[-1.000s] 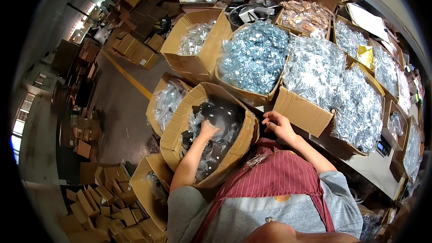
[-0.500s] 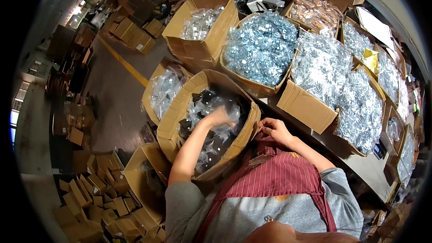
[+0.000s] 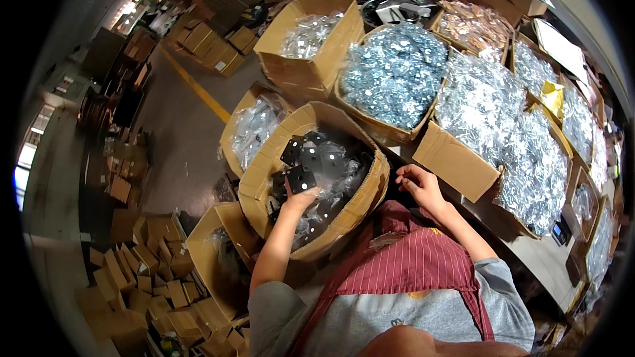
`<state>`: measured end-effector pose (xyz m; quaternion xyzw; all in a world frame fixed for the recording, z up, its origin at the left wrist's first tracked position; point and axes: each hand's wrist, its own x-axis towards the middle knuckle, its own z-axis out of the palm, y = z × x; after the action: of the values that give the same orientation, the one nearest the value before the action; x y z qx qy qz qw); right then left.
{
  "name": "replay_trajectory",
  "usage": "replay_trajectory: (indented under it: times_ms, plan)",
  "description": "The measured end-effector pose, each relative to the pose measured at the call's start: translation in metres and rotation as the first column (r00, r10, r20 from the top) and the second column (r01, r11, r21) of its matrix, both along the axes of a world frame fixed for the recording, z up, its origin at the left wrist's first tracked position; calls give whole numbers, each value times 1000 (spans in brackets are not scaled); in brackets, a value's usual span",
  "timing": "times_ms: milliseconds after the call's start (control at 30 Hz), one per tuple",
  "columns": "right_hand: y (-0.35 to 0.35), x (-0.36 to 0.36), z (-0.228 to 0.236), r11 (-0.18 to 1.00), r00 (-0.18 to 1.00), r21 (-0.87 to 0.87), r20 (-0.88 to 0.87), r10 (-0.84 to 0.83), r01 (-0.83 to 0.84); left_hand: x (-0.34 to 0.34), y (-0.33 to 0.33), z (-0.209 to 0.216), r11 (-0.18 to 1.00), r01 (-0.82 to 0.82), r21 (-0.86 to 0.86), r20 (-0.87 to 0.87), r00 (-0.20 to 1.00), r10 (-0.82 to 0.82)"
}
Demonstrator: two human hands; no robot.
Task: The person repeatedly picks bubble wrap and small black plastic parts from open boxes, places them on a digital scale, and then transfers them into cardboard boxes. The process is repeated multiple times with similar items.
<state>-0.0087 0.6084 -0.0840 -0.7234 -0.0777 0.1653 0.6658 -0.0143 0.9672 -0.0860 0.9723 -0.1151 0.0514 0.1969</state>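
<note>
One black plate (image 3: 301,179), pinched in the left hand (image 3: 301,201) inside the round-cornered carton (image 3: 253,185), could slip if loose plastic bags (image 3: 338,188) snag it, right hand (image 3: 423,189) empty, fingers loosely parted beside that carton, neighbouring boxes (image 3: 456,164) holding bluish discs (image 3: 395,74), silver pieces (image 3: 479,99), coppery parts (image 3: 473,25).

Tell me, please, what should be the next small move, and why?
Probably lift the black plate slightly with the left hand, whose thumb lies at its lower edge; the right hand is outside the box, holding nothing visible.
</note>
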Motion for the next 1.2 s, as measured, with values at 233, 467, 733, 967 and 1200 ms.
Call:
replay_trajectory:
  times_ms: [233,467,733,967,1200]
  plan:
    - [54,6,59,949,768,-176,558,315,-262,-36,-44,60,980,-21,197,366,929,-54]
    - [88,11,68,818,867,292,107,486,-495,-57,-47,54,960,-11,-281,431,892,136]
    - [118,106,25,964,962,98,145,231,-247,-116,8,12,223,-168,-960,61,653,755]
    - [191,149,-32,666,507,-676,473,721,-316,-136,6,34,-184,-125,-975,-222,551,804]
    - [242,184,-119,256,465,-951,151,872,-171,-118,21,24,-326,-29,-945,-289,540,790]
